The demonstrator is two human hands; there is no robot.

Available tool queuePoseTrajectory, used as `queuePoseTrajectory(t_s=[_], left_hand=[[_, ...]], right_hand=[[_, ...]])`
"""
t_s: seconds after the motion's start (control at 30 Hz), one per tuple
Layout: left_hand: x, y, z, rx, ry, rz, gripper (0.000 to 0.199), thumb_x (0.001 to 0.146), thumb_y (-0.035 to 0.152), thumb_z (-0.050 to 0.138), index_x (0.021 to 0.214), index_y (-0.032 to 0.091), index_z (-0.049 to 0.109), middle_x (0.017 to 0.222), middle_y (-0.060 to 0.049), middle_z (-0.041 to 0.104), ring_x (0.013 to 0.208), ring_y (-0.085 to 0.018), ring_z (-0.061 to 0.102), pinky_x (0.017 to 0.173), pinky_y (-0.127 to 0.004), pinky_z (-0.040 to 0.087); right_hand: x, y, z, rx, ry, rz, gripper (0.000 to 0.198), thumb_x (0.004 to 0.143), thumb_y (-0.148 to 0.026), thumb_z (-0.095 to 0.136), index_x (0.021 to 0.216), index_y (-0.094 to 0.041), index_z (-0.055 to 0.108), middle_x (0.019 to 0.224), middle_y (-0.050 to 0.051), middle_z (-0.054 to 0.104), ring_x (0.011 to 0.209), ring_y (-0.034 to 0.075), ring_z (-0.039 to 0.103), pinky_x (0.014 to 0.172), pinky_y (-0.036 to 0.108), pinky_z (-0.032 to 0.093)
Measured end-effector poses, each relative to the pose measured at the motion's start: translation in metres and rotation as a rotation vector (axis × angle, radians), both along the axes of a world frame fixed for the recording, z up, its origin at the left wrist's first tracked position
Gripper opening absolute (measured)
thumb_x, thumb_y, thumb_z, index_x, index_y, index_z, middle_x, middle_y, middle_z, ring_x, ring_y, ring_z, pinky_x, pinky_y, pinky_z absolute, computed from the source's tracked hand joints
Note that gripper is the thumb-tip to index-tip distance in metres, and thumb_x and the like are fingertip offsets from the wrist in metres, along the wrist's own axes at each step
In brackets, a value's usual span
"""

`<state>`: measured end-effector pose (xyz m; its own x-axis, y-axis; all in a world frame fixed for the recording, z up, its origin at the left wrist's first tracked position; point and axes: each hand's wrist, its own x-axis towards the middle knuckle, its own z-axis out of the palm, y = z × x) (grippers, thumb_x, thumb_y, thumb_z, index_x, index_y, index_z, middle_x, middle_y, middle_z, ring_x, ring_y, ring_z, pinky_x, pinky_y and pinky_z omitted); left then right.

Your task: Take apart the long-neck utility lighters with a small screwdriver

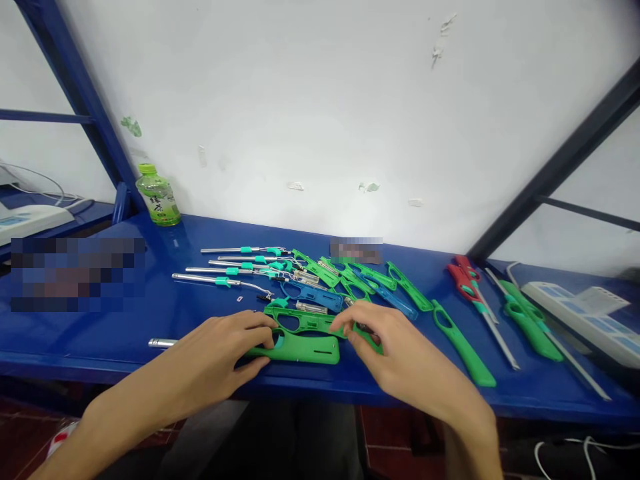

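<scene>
My left hand [235,347] is closed round the trigger end of a green gas lighter [305,349], whose metal tube shows beyond my wrist. The lighter lies near the table's front edge. My right hand [395,340] is curled with the fingertips pinched together, just right of the lighter. A dark bit and a piece of green plastic show under its fingers; what it grips is hard to make out. Just behind both hands lies an open green casing half [310,321]. A blue casing half [313,293] and a clear fuel tank [311,308] lie behind that.
Several metal lighter tubes with teal parts and wires [200,277] lie at the back left. More green casing halves [463,347] spread rightwards. Red lighters [465,280] and green lighters [535,327] lie at the right. A green bottle [159,197] stands by the wall.
</scene>
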<state>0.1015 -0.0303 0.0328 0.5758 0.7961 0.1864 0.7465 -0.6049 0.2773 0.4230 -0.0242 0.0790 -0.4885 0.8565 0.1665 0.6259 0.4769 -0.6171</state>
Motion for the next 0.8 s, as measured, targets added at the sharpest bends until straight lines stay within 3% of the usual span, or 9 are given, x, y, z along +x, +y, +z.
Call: queuePoseTrajectory(t_s=[0.1, 0.2, 0.43, 0.8], left_hand=[[-0.002, 0.000, -0.002, 0.003, -0.007, -0.001, 0.014, 0.105, 0.024, 0.063, 0.105, 0.030, 0.075, 0.137, -0.001, 0.079, 0.113, -0.026, 0.081, 0.092, -0.034, 0.060], [-0.002, 0.001, -0.002, 0.000, -0.008, -0.005, 0.013, 0.105, 0.025, 0.064, 0.106, 0.030, 0.076, 0.138, -0.001, 0.079, 0.112, -0.026, 0.082, 0.091, -0.034, 0.060], [-0.001, 0.003, -0.003, 0.004, -0.014, -0.009, 0.015, 0.104, 0.024, 0.062, 0.104, 0.029, 0.076, 0.137, -0.003, 0.079, 0.113, -0.026, 0.082, 0.090, -0.034, 0.060], [-0.004, 0.003, -0.006, -0.013, -0.018, -0.011, 0.017, 0.111, 0.027, 0.060, 0.108, 0.033, 0.076, 0.141, 0.000, 0.078, 0.115, -0.025, 0.080, 0.094, -0.035, 0.059]], right_hand=[[-0.003, 0.009, -0.007, -0.041, -0.122, -0.037, 0.006, 0.108, -0.030, 0.076, 0.112, -0.029, 0.081, 0.109, 0.002, 0.077, 0.107, 0.029, 0.072, 0.091, 0.041, 0.051], [-0.006, 0.017, -0.012, -0.045, -0.151, -0.048, 0.005, 0.102, -0.029, 0.087, 0.106, -0.030, 0.084, 0.108, 0.001, 0.079, 0.105, 0.028, 0.074, 0.090, 0.038, 0.049], [-0.007, 0.021, -0.013, -0.101, -0.158, -0.083, 0.013, 0.104, -0.025, 0.085, 0.092, -0.029, 0.085, 0.093, -0.003, 0.082, 0.089, 0.025, 0.073, 0.076, 0.033, 0.043], [-0.010, 0.015, -0.004, -0.066, -0.133, -0.009, 0.016, 0.108, -0.015, 0.078, 0.096, -0.025, 0.078, 0.094, -0.002, 0.079, 0.086, 0.021, 0.070, 0.076, 0.031, 0.042]])
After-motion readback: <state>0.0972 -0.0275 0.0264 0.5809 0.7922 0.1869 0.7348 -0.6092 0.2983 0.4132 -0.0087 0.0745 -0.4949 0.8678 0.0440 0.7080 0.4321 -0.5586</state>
